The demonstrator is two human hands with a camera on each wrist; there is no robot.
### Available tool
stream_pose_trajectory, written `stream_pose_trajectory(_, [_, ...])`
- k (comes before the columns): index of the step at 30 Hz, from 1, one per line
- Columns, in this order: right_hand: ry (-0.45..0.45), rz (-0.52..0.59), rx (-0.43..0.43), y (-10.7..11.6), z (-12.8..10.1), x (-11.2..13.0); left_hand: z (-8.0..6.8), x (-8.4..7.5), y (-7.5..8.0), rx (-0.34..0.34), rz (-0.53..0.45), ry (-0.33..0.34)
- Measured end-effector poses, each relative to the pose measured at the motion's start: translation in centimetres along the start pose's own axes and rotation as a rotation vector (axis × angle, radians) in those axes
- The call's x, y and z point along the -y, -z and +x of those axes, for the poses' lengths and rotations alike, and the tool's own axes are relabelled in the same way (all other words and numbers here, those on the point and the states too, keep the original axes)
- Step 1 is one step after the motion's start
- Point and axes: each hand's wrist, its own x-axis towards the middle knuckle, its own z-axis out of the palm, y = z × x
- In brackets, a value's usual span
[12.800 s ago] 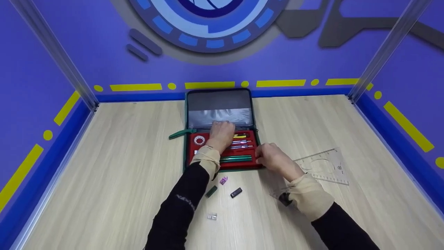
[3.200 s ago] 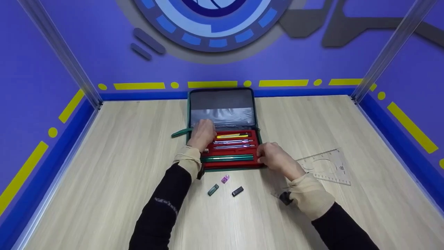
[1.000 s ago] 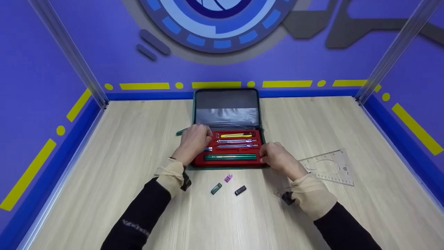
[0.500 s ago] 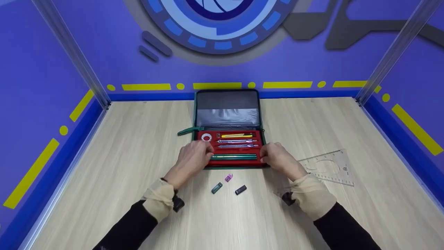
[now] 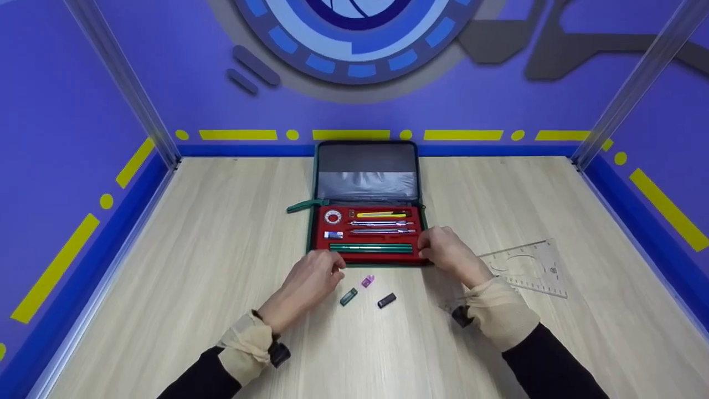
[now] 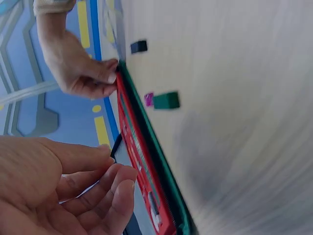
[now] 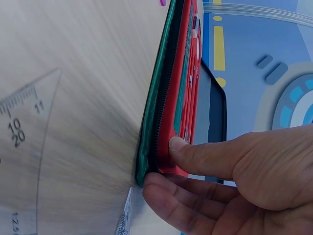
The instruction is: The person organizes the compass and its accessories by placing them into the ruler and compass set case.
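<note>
An open green zip case (image 5: 311,233) with a red tray (image 5: 382,257) lies before me. In the tray are green pencils (image 5: 371,248), two silver compass-like tools (image 5: 382,224), a yellow utility knife (image 5: 382,214), a white ring (image 5: 332,216) and a white-and-blue eraser (image 5: 333,235). My right hand (image 5: 448,252) pinches the case's near right corner, thumb (image 7: 205,154) on the red tray, fingers under the green edge. My left hand (image 5: 307,282) hovers near the front left corner, fingers loosely curled, nothing visible in them.
On the table in front of the case lie a small green block (image 5: 348,297), a pink sharpener-like piece (image 5: 368,281) and a black block (image 5: 386,300). A clear set square (image 5: 529,269) lies to the right. Another clear pointed piece (image 7: 125,215) shows near the right hand.
My left hand has come back from the tray's left side toward me, uncovering the ring and eraser. A clear piece seen on the table much earlier is gone from there. The right hand stays.
</note>
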Motion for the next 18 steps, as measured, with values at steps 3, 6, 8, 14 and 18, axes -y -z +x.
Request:
stream_pose_trajectory(3, [0.007,-0.004,-0.008,-0.1,0.0,0.0,-0.8,-0.2,-0.5,0.015,0.029,-0.002])
stream_pose_trajectory(6, [0.01,0.006,-0.005,-0.2,0.0,0.0,-1.5,-0.3,-1.1,0.028,0.045,-0.001])
stream_pose_trajectory(8, [0.008,0.017,-0.003,-0.3,0.0,-0.1,-1.9,-0.3,-1.5,0.029,0.049,-0.006])
stream_pose_trajectory(14, [0.005,0.021,-0.005,-0.3,0.0,-0.2,-2.2,0.0,-2.7,-0.012,0.083,-0.081])
stream_pose_trajectory(18, [0.018,0.003,-0.013,-0.2,0.1,-0.3,-2.3,0.1,-3.4,-0.062,0.132,-0.13])
